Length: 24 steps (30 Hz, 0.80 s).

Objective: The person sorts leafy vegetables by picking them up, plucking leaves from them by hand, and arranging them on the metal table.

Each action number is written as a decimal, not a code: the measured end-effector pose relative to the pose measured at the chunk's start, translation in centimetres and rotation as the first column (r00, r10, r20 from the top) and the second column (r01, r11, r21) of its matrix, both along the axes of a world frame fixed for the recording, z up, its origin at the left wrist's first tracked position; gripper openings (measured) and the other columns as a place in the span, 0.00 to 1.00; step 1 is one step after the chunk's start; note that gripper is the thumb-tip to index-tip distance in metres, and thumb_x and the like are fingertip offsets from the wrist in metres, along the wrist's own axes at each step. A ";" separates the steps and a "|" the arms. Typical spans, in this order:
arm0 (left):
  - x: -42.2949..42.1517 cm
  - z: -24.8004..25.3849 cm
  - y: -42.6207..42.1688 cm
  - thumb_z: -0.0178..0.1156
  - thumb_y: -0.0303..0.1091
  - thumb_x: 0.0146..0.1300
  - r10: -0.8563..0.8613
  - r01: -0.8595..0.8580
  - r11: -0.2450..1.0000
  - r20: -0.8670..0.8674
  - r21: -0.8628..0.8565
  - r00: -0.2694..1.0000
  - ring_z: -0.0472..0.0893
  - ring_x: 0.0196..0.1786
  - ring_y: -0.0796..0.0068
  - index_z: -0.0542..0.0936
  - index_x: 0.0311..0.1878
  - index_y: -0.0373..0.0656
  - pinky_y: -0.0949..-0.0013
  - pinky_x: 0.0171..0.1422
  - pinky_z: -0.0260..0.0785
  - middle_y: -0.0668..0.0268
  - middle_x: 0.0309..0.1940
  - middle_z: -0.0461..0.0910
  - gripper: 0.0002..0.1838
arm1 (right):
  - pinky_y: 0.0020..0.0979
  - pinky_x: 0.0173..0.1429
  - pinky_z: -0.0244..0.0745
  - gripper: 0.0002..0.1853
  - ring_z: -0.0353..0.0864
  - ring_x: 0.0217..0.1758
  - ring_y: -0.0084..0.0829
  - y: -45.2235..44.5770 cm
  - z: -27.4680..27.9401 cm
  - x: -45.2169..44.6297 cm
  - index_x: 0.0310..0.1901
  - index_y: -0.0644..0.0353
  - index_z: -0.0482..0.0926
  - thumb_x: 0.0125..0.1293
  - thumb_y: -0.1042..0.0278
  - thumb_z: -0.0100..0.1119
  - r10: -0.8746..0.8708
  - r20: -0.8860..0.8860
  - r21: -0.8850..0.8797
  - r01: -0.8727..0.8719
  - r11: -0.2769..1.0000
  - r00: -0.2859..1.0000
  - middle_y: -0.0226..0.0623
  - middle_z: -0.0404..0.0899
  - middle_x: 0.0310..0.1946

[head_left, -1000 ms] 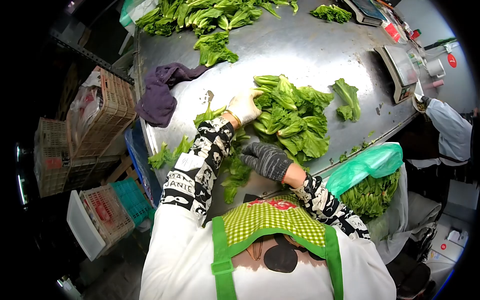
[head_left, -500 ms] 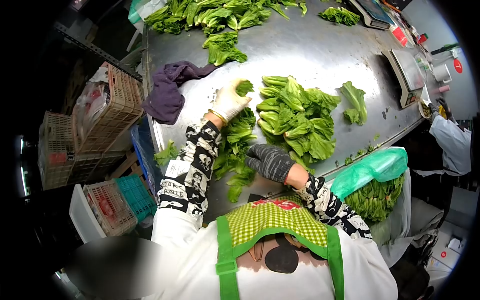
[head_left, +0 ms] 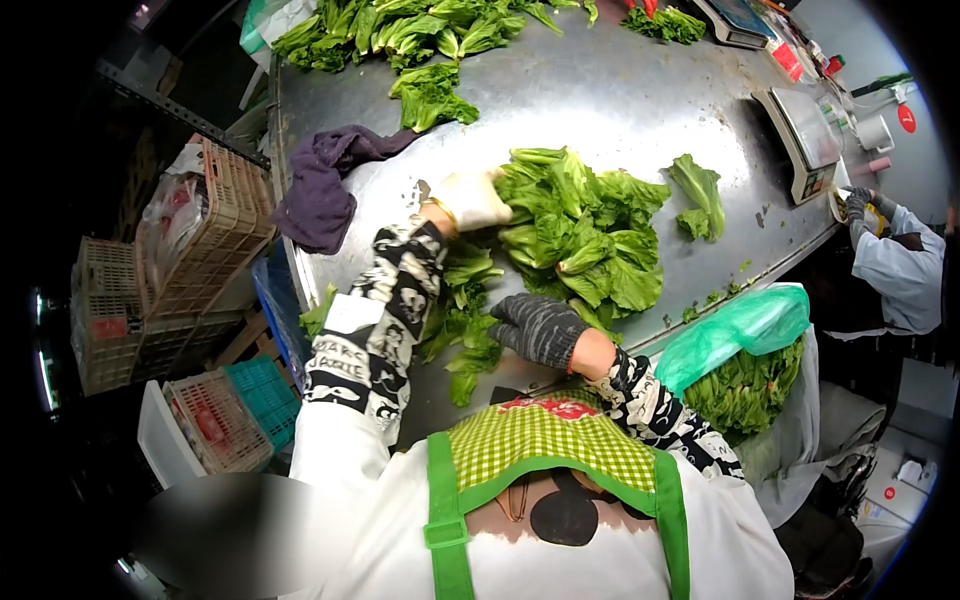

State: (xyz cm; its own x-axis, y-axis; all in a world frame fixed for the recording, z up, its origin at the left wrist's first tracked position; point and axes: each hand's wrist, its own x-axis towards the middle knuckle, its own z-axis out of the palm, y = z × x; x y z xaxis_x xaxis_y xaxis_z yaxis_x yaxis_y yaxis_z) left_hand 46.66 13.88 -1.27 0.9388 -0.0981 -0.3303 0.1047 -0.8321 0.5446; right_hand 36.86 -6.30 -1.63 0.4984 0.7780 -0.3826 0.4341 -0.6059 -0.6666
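My left hand [head_left: 474, 200], in a white glove, is closed against the left edge of a lettuce pile [head_left: 585, 235], its fingertips partly lost among the leaves. Stem ends of this pile point left and its broad leaves spread right. My right hand [head_left: 540, 330], in a dark grey knit glove, is curled shut just below the pile; whatever its fingers hold is hidden. Between my left forearm and right hand lie looser lettuce leaves [head_left: 470, 360]. A single lettuce piece [head_left: 697, 197] lies apart on the right.
A purple cloth [head_left: 325, 190] lies at the metal table's left edge. More lettuce [head_left: 400, 35] is heaped at the far side. Scales [head_left: 800, 140] stand right. A green bag of greens [head_left: 745, 390] sits by my right arm. Crates [head_left: 215, 220] are stacked left; another person [head_left: 895, 265] works far right.
My left hand has moved down and right to the lettuce pile, with the leaf at its fingers now merged into it. My right hand stays nearly still. The view has shifted slightly.
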 end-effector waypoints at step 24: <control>-14.0 -1.5 -1.7 0.59 0.29 0.61 0.188 -0.317 -0.704 -0.598 -0.636 0.779 0.79 0.49 0.60 0.74 0.56 0.36 0.53 0.59 0.72 0.56 0.48 0.80 0.19 | 0.31 0.49 0.77 0.12 0.83 0.42 0.32 3.9 4.0 1.2 0.48 0.69 0.79 0.67 0.70 0.59 -0.531 -0.306 0.617 0.589 0.522 0.791 0.45 0.83 0.40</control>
